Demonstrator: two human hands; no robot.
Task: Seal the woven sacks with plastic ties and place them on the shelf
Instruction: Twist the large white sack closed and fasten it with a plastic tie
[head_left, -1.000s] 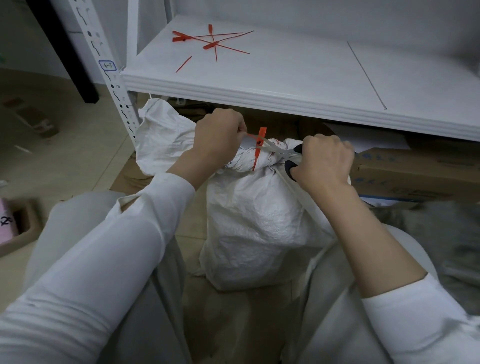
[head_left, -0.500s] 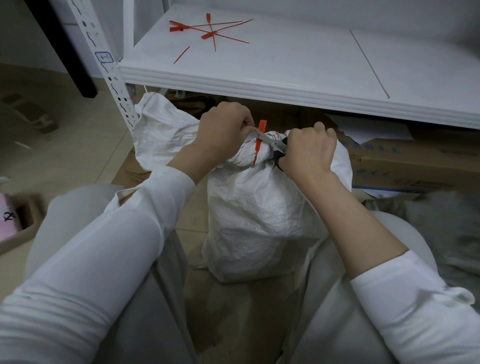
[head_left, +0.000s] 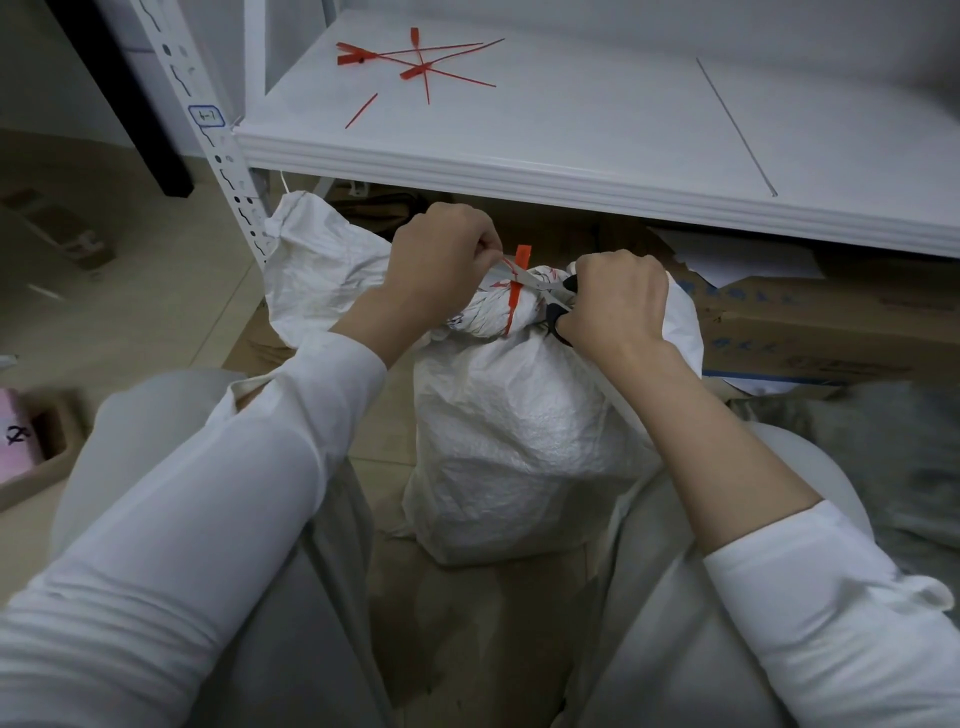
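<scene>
A filled white woven sack (head_left: 519, 431) stands on the floor between my knees, its neck twisted to the left. A red plastic tie (head_left: 516, 296) is cinched around that neck, its flat tag sticking up. My left hand (head_left: 441, 260) is closed on the tie's thin tail, just left of the tag. My right hand (head_left: 618, 301) grips black-handled scissors (head_left: 545, 291), whose blades reach left across the tie toward my left hand. Several spare red ties (head_left: 415, 62) lie on the white shelf (head_left: 571, 119) above.
The shelf's perforated white upright (head_left: 208, 135) stands at the left beside the sack's loose top. Cardboard boxes (head_left: 810, 322) sit under the shelf at the right. A grey cloth (head_left: 893, 441) lies at far right, and a pink item in a small tray (head_left: 15, 441) at far left.
My right hand has brought the scissors left, closer to the tie; the blades now cross the tie. My left hand stayed on the tie's tail.
</scene>
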